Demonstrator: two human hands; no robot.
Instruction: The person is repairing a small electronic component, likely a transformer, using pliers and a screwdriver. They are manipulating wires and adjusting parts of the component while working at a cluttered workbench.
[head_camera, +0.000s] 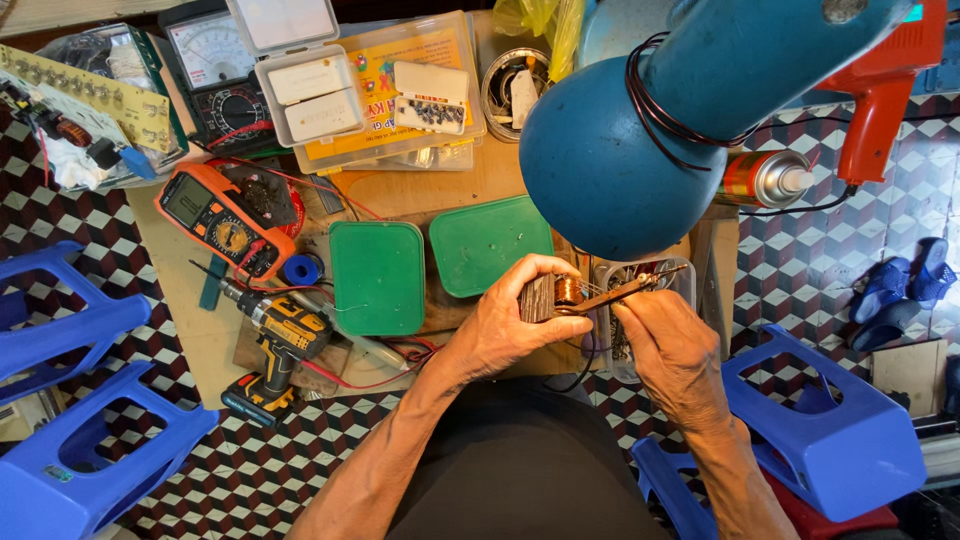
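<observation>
Left hand wraps a small transformer above the table edge, copper winding showing; right hand pinches what looks like slim pliers at it. Likely dense and rigid, its fine wire fragile: grip the laminated core. Counted: one transformer, two green lids, two meters

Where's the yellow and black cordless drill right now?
In the head view, the cordless drill lies on the left part of the wooden table, below the orange multimeter and left of the green lidded box.
</observation>
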